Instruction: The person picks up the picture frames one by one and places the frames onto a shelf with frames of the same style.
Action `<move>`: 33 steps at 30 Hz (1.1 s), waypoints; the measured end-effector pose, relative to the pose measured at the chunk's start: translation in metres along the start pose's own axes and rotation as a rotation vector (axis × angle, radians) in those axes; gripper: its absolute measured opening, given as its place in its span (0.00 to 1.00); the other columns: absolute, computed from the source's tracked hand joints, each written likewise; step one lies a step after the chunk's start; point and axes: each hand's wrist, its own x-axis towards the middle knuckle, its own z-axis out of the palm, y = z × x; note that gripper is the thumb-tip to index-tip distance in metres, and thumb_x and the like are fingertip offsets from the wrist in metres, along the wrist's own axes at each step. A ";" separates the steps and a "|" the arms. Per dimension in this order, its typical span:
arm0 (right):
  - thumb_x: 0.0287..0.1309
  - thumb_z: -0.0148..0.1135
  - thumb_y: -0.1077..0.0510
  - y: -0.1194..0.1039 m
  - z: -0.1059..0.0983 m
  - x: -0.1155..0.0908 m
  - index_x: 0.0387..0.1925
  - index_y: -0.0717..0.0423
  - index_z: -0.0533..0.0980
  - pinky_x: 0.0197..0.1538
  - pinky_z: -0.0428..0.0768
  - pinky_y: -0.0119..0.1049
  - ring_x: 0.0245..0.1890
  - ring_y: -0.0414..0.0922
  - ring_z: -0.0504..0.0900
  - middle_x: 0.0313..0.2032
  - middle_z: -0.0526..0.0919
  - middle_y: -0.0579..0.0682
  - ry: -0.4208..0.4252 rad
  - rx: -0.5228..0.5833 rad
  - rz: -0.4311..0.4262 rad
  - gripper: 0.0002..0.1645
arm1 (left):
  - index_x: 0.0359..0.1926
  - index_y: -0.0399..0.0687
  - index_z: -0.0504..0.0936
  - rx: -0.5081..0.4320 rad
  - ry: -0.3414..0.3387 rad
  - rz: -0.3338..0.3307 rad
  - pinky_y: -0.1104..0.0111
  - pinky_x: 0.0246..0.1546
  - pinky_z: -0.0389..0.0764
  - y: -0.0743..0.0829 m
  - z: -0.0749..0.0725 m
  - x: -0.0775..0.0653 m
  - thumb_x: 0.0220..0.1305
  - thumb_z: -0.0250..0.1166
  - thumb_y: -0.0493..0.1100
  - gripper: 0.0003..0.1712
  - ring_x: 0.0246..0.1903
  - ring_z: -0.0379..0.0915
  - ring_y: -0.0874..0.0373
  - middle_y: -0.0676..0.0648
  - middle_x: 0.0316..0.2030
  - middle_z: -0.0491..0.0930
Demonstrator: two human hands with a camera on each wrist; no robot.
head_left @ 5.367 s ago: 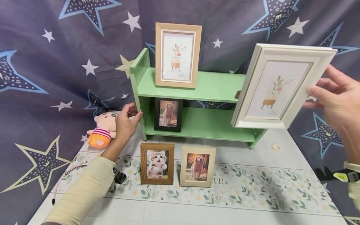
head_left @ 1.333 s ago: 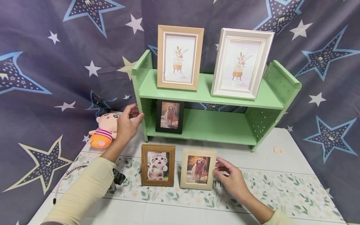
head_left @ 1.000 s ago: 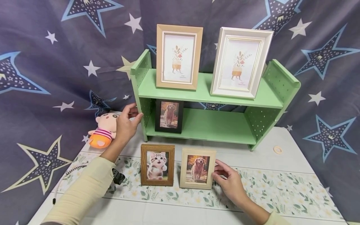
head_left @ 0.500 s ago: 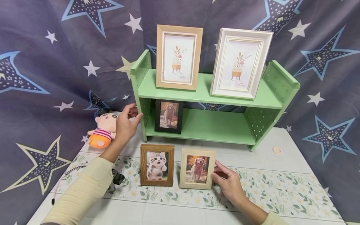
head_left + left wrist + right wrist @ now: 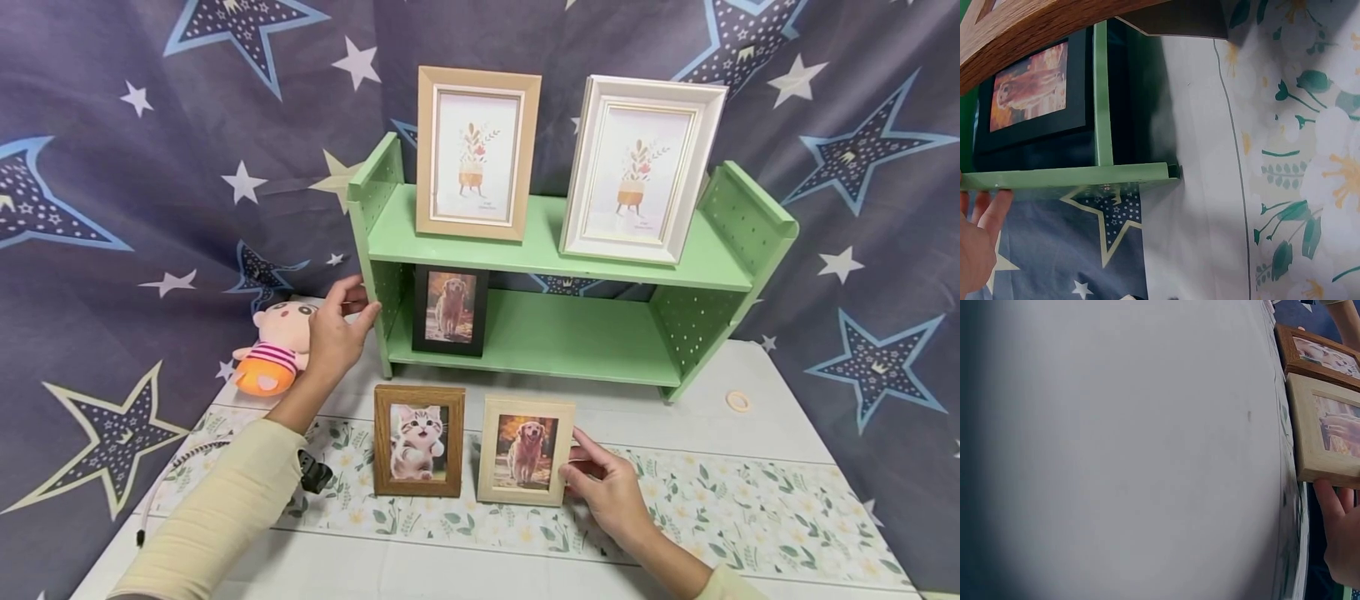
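Observation:
A light wood picture frame (image 5: 527, 498) with a dog photo stands on the table, and my right hand (image 5: 611, 496) pinches its right edge, thumb in front. To its left stands a brown picture frame (image 5: 382, 442) with a kitten photo. My left hand (image 5: 339, 333) touches the outer left side of the green shelf (image 5: 585, 333), its fingertips on the panel in the left wrist view. On the upper board stand a tan picture frame (image 5: 477, 154) and a white picture frame (image 5: 641, 171). A black picture frame (image 5: 450, 310) with a dog photo stands at lower left.
A plush doll (image 5: 273, 350) lies beside the left forearm. A small ring (image 5: 738, 402) lies right of the shelf. A cable (image 5: 161, 483) lies at the left table edge. Star-patterned cloth (image 5: 225, 108) hangs behind. A floral strip (image 5: 712, 508) crosses the white table.
The white picture frame was in my right hand and now stands on the upper board. My right hand has come down to the light wood picture frame. The left hand has stayed put.

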 end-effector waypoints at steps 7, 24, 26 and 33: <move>0.59 0.68 0.71 0.000 -0.006 0.003 0.70 0.62 0.71 0.36 0.90 0.39 0.35 0.38 0.87 0.45 0.85 0.67 -0.016 0.044 -0.006 0.36 | 0.63 0.41 0.77 0.011 -0.006 -0.002 0.79 0.43 0.81 0.000 0.000 0.000 0.65 0.71 0.37 0.26 0.48 0.86 0.42 0.37 0.49 0.86; 0.62 0.64 0.72 -0.008 -0.023 0.033 0.69 0.68 0.68 0.37 0.89 0.43 0.36 0.37 0.89 0.48 0.83 0.73 -0.019 0.069 -0.090 0.34 | 0.63 0.39 0.76 -0.014 -0.003 0.012 0.93 0.38 0.72 -0.001 0.001 -0.001 0.64 0.70 0.34 0.26 0.47 0.86 0.40 0.34 0.48 0.85; 0.63 0.63 0.72 -0.010 -0.024 0.037 0.70 0.68 0.67 0.37 0.90 0.43 0.36 0.37 0.89 0.49 0.82 0.75 -0.019 0.074 -0.100 0.34 | 0.63 0.39 0.76 -0.010 -0.001 0.016 0.93 0.38 0.72 -0.001 0.001 -0.001 0.64 0.70 0.34 0.26 0.47 0.86 0.40 0.34 0.48 0.85; 0.65 0.62 0.72 -0.016 -0.027 0.054 0.72 0.65 0.66 0.39 0.90 0.43 0.38 0.36 0.88 0.52 0.81 0.74 -0.005 0.081 -0.103 0.35 | 0.62 0.39 0.77 0.012 0.012 0.039 0.93 0.39 0.71 -0.002 0.001 -0.001 0.64 0.71 0.34 0.26 0.47 0.86 0.41 0.35 0.47 0.86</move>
